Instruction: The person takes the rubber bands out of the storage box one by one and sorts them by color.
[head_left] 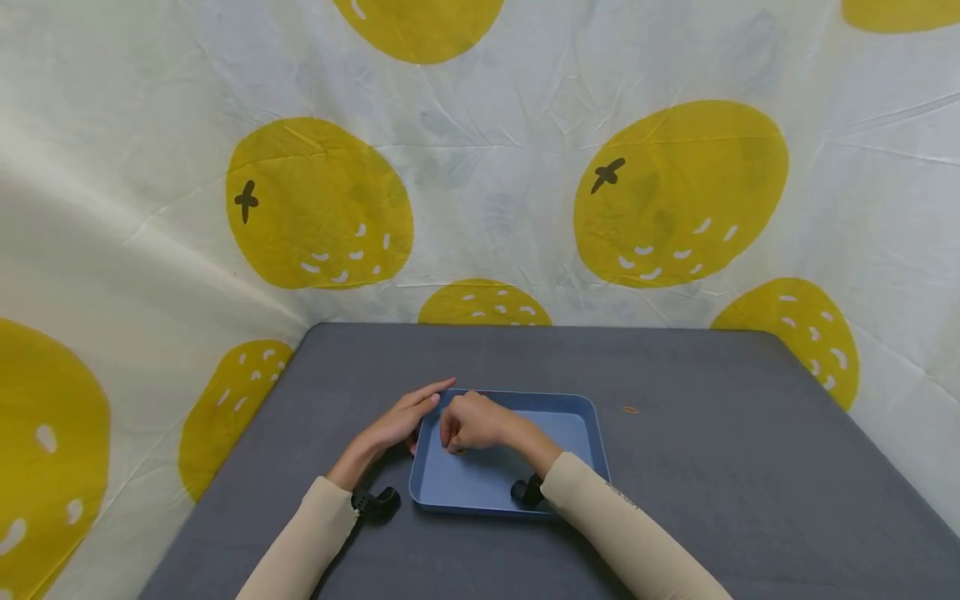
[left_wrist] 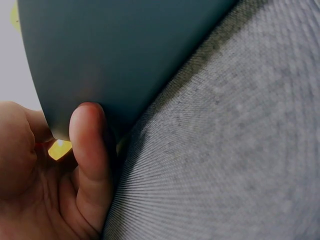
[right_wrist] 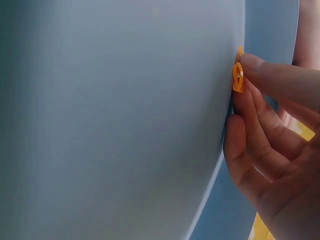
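A shallow blue tray [head_left: 517, 496] lies on the grey table. My left hand [head_left: 405, 418] holds it at the far left corner, with the thumb over the rim. In the left wrist view, one finger [left_wrist: 89, 132] lies against the outer wall of the tray [left_wrist: 110, 55]. Over the left part of the tray is my right hand [head_left: 474, 421], its fingers bent. Seen from the right wrist, thumb and fingertips pinch a small orange looped band [right_wrist: 238, 77], like a rubber band, close to the tray floor [right_wrist: 135, 115].
Another thin orange band [head_left: 630, 409] lies on the table [head_left: 735, 467], right of the tray. Behind the table hangs a white cloth [head_left: 495, 200] printed with big yellow fruit. Black wrist cameras sit at the left wrist [head_left: 377, 504] and the right wrist [head_left: 527, 492].
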